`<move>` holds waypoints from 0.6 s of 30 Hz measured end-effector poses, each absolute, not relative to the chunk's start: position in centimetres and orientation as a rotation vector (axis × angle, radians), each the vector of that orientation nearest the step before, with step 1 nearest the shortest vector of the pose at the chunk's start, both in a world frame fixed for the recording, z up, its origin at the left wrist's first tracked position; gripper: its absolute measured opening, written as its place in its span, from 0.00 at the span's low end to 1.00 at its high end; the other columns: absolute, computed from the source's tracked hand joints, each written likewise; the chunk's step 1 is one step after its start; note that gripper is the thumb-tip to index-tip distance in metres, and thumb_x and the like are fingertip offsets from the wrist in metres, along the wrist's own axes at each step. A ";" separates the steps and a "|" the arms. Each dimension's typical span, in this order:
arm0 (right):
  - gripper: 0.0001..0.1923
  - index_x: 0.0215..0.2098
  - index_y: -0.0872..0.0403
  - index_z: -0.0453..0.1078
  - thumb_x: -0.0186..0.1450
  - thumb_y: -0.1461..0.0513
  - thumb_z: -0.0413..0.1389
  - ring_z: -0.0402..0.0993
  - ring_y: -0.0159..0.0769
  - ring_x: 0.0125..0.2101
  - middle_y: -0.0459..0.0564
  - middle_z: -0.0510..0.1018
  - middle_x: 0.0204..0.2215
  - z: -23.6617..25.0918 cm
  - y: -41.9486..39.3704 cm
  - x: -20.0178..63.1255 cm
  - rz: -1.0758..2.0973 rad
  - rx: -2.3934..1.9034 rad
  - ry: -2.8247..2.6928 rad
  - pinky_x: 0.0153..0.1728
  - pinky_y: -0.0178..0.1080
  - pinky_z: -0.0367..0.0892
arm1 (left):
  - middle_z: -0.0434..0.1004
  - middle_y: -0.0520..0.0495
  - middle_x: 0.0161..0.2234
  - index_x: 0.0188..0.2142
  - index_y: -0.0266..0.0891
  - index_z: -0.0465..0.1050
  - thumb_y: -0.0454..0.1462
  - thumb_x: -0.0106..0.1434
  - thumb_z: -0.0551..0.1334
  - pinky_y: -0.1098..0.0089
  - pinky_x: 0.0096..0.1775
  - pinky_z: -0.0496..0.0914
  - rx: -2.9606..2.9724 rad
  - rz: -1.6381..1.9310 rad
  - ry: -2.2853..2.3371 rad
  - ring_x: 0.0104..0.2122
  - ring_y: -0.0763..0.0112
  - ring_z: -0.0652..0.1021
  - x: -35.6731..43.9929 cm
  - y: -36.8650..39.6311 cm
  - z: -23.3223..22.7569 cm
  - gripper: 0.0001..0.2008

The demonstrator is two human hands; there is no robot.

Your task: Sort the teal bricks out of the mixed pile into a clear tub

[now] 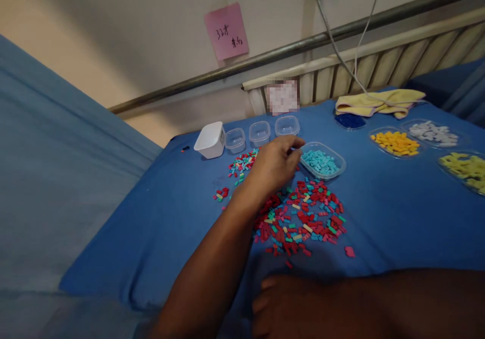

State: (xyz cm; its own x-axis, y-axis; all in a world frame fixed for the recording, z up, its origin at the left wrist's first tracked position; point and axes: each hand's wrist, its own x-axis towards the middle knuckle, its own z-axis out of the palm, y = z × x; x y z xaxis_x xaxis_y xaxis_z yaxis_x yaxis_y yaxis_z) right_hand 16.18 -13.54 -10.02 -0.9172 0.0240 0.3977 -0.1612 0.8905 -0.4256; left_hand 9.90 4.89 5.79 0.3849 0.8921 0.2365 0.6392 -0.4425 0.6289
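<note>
My left hand (pixel 278 161) reaches over the loose pile to the near left rim of a clear tub (pixel 343 170) of small turquoise bricks (pixel 320 162). Its fingers are curled and close together; whatever they may hold is hidden. Under and beyond the wrist spreads a pile of small toy bricks (pixel 314 212), mostly red, with turquoise, green, pink and cream ones mixed in. A smaller mixed heap (pixel 242 161) lies partly behind the hand. At the bottom my right hand (pixel 278 303) rests in shadow, its fingers curled in, with no contents visible.
Along the back stand a white tub (pixel 210 141) and clear tubs (pixel 259 134). To the right are trays of orange pieces (pixel 396 143), grey pieces (pixel 434 133), yellow pieces (pixel 464 170) and dark blue pieces (pixel 349 120), beside a yellow cloth (pixel 379 102). A cable (pixel 337 51) hangs down the wall.
</note>
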 end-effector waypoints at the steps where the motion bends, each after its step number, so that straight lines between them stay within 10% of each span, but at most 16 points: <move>1: 0.08 0.39 0.45 0.79 0.71 0.54 0.71 0.80 0.36 0.42 0.36 0.89 0.42 -9.9 -13.6 16.1 0.629 0.165 -2.656 0.40 0.45 0.67 | 0.88 0.44 0.49 0.52 0.40 0.84 0.35 0.75 0.64 0.64 0.52 0.75 2.225 0.748 1.362 0.46 0.64 0.83 8.9 4.9 6.0 0.11; 18: 0.12 0.39 0.47 0.75 0.73 0.52 0.70 0.77 0.35 0.34 0.35 0.85 0.32 -10.1 -13.9 16.8 0.531 0.192 -2.602 0.35 0.45 0.61 | 0.89 0.46 0.45 0.47 0.45 0.88 0.30 0.66 0.63 0.68 0.44 0.72 2.241 -0.078 1.604 0.41 0.63 0.83 -1.5 2.6 4.5 0.16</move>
